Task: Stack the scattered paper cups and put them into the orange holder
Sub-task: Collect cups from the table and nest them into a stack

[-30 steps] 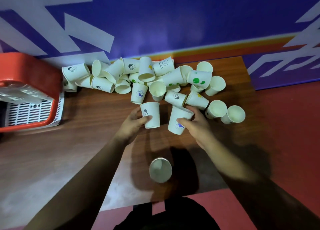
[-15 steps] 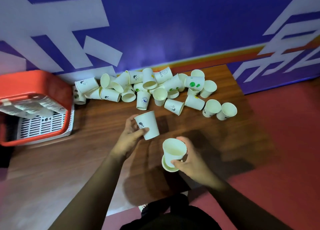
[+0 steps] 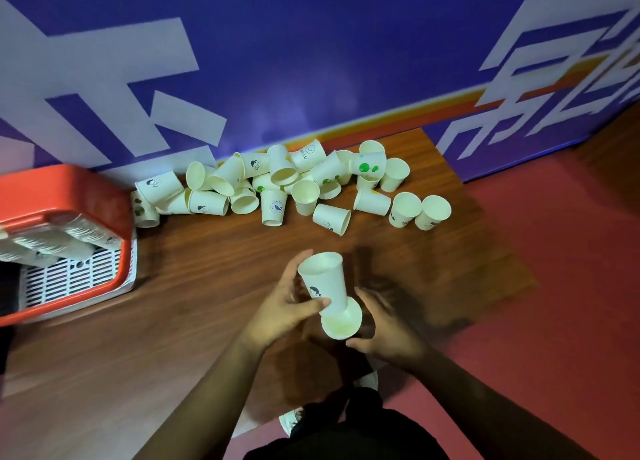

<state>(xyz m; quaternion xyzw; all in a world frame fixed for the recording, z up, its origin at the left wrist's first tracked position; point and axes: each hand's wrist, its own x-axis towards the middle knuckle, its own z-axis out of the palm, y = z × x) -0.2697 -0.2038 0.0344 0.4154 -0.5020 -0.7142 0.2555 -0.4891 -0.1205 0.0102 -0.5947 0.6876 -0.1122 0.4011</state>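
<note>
Several white paper cups lie scattered in a heap along the back of the wooden table. My left hand grips a white cup with a small dark print, its bottom lowered into the mouth of a short cup stack. My right hand holds that stack from the right side, above the table's front edge. The orange holder stands at the far left, with stacks of cups lying inside it.
A white slatted tray forms the holder's floor. A blue wall with white shapes rises right behind the table. Red floor lies to the right. My shoes and dark trousers show below the table's front edge.
My left hand has carried its printed cup down and right onto the stack in my right hand. The two hands have come together near the front edge; the view has shifted.
</note>
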